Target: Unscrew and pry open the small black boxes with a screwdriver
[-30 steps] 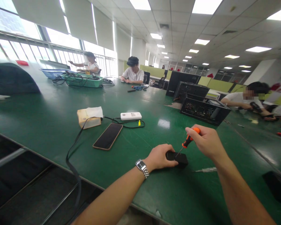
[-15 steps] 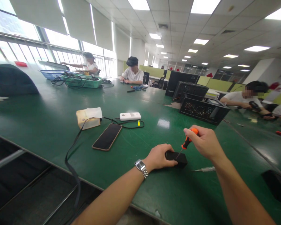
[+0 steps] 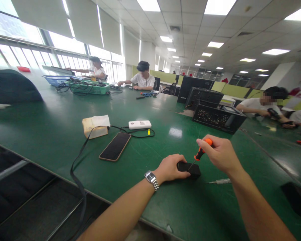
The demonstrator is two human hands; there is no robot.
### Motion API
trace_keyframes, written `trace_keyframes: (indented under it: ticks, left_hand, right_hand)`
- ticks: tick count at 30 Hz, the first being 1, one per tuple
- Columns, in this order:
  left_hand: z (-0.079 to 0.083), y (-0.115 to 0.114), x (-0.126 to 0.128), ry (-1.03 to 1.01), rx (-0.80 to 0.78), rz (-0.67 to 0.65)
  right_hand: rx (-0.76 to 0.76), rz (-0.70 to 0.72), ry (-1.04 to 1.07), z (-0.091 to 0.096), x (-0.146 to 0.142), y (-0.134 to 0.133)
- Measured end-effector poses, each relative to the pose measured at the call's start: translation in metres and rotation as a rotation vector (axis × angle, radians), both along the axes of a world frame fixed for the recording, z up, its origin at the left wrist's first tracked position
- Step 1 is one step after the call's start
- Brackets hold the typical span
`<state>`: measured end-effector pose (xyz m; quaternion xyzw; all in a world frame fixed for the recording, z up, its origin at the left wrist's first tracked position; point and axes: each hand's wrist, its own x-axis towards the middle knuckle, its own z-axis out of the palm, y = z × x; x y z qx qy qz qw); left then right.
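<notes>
A small black box-shaped device lies on the green table. My left hand, with a metal watch at the wrist, grips it from the left, thumb in front and fingers behind. My right hand is closed round the orange and black handle of a screwdriver. The shaft slants down to the left, and its tip meets the top of the black device. Beside my right forearm lies a second, clear-handled screwdriver, partly hidden by the arm.
A phone, a white power bank with a cable, and a paper-topped box are to the left. Black computer casings stand ahead. Another black object lies at right. A green basket of cables and several people are farther off.
My hands, the screwdriver and the black device stay almost where they were. Across the table, a person has stretched one arm out toward the green basket.
</notes>
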<state>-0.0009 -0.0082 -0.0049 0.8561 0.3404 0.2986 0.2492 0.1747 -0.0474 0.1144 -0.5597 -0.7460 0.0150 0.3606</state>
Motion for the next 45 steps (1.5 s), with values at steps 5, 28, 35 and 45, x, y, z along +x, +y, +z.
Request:
trace_keyframes:
  ticks: [5,28,35,45]
  left_hand:
    - [-0.001,0.001,0.0,0.007,-0.004,-0.003]
    - [-0.003,-0.002,0.001,-0.028,0.03,0.023]
    - [0.0,-0.002,0.0,-0.017,0.008,0.014]
    - [0.004,-0.001,-0.003,0.001,0.016,-0.03]
  right_hand:
    - [0.014,0.003,0.013,-0.001,0.001,0.001]
    - [-0.28,0.083,-0.013,-0.012,0.056,-0.037]
    - [-0.252,-0.021,-0.021,-0.113,0.107,0.006]
    - [-0.43,0.066,-0.018,-0.121,0.109,0.01]
